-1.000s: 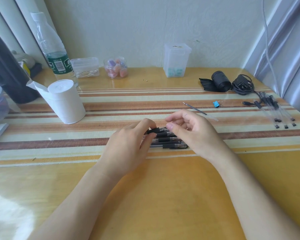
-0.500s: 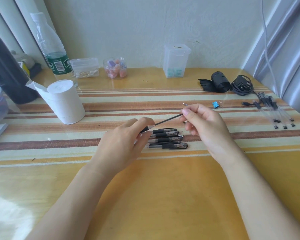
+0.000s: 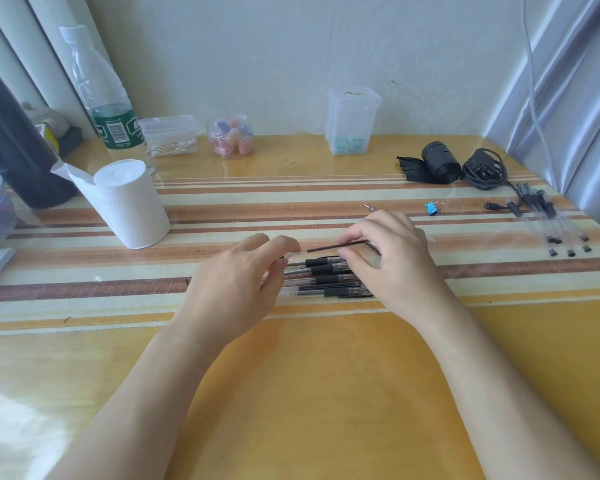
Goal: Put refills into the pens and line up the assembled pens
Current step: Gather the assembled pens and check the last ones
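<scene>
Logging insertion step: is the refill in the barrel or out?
Mostly out: refill shows bare between right hand and the barrel in left hand.

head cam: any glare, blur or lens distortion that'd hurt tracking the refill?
Head view: blown-out glare on the glossy table at lower left; curtain edges bow from wide-angle distortion; left hand, right hand and the refill they pinch look sharp; clear pens far right are low-contrast.

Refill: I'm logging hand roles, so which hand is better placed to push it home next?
Right. The right hand pinches the refill at its far end and could likely slide it in; the left hand just grips the clear barrel meeting its tip.
</scene>
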